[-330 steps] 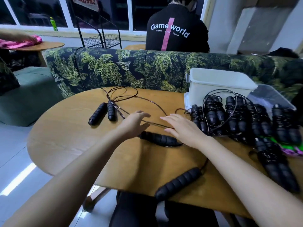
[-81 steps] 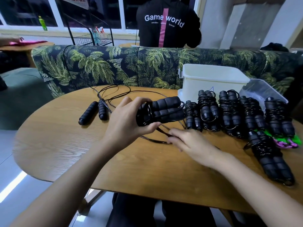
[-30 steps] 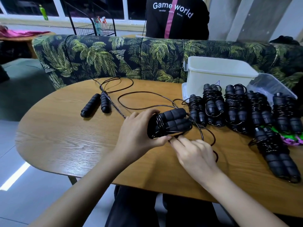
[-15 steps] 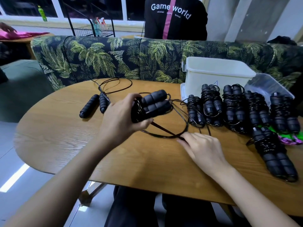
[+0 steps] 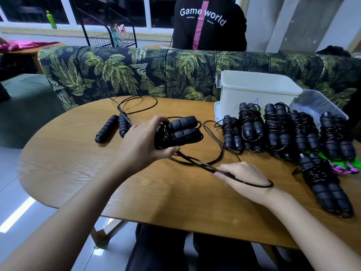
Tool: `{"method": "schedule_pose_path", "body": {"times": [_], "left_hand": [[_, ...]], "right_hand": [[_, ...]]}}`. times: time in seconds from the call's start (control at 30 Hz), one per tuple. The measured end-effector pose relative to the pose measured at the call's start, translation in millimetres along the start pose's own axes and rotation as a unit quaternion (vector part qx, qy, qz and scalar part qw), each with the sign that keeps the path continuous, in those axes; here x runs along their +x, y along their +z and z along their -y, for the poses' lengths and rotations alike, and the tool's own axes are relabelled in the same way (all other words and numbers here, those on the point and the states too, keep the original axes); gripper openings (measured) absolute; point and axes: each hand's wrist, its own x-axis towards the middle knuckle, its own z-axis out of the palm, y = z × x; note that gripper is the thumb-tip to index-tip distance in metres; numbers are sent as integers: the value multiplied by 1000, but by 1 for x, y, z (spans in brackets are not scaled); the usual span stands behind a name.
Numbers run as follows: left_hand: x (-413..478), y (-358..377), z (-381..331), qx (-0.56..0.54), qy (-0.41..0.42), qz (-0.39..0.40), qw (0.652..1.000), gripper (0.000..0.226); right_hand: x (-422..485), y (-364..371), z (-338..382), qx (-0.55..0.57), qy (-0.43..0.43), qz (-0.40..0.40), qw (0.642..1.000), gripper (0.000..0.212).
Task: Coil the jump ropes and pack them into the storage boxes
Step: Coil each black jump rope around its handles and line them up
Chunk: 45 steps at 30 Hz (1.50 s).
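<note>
Winding half done, packing not begun.
Right hand (image 5: pixel 242 178) lies low on the table (image 5: pixel 78 163) with the thin black cord (image 5: pixel 195 161) looped over it; whether its fingers pinch it I cannot tell. Left hand (image 5: pixel 142 145) grips both foam handles (image 5: pixel 183 132), which carry a few turns of cord, the rest slack. Beyond, wound bundles (image 5: pixel 277 132) wait unpacked, one loose rope (image 5: pixel 117 126) lies uncoiled, and the white box (image 5: pixel 257 92) stands farthest.

We're looking at a wooden table (image 5: pixel 78 173); far left lies a loose rope (image 5: pixel 106 132), handles side by side, cord looped behind; on the right a white box (image 5: pixel 257 94), a clear box (image 5: pixel 316 106) beside it; coiled bundles (image 5: pixel 277 132) lined up in front; one more bundle (image 5: pixel 324 184) nearer us.
</note>
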Motion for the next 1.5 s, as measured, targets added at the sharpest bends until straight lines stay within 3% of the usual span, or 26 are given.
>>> {"method": "schedule_pose_path", "body": {"times": [0.1, 0.2, 0.3, 0.4, 0.53, 0.6, 0.63, 0.77, 0.87, 1.0, 1.1, 1.17, 1.23, 1.33, 1.4, 1.5], "left_hand": [[1, 6, 4, 0, -29, -3, 1000, 70], [1, 11, 9, -8, -73, -12, 997, 65], [5, 13, 12, -22, -112, -24, 993, 63], [13, 9, 14, -41, -123, -40, 991, 64], [28, -1, 13, -68, -120, -44, 989, 66], [37, -7, 12, -80, -113, -42, 989, 66], [42, -9, 12, -88, -108, -41, 989, 65], [57, -12, 10, -121, -63, -10, 991, 73], [68, -2, 5, -123, -18, 27, 992, 72], [83, 14, 4, -127, 21, 59, 990, 63], [94, 23, 10, -104, 7, 51, 993, 65], [103, 28, 19, -78, -19, 31, 996, 72], [111, 34, 28, -32, -53, 21, 998, 70], [121, 43, 38, 21, -103, 12, 994, 66], [123, 49, 43, 41, -125, 8, 991, 67], [124, 55, 47, 51, -146, 23, 988, 70]], "right_hand": [[-3, 6, 4, 30, 10, 37, 999, 17], [-4, 11, 11, 170, 22, 39, 984, 9], [-3, 9, 20, 280, 39, 114, 952, 19], [-1, 1, 26, 416, 9, 151, 897, 23], [6, -17, 28, 592, -32, 154, 790, 25], [12, -27, 27, 634, -27, 120, 763, 25], [15, -33, 25, 635, -13, 89, 767, 26], [34, -53, 6, 520, 51, -28, 852, 31], [51, -60, -17, 428, 62, -21, 901, 41], [76, -65, -49, 312, 43, 3, 949, 28], [90, -57, -62, 215, 29, -37, 975, 25], [93, -46, -58, 93, 44, -39, 994, 20], [89, -27, -46, -89, 18, -87, 992, 22], [79, 10, -34, -270, -125, -224, 928, 45], [69, 31, -27, -313, -195, -266, 891, 43], [51, 50, -32, -267, -295, -266, 878, 37]]}}
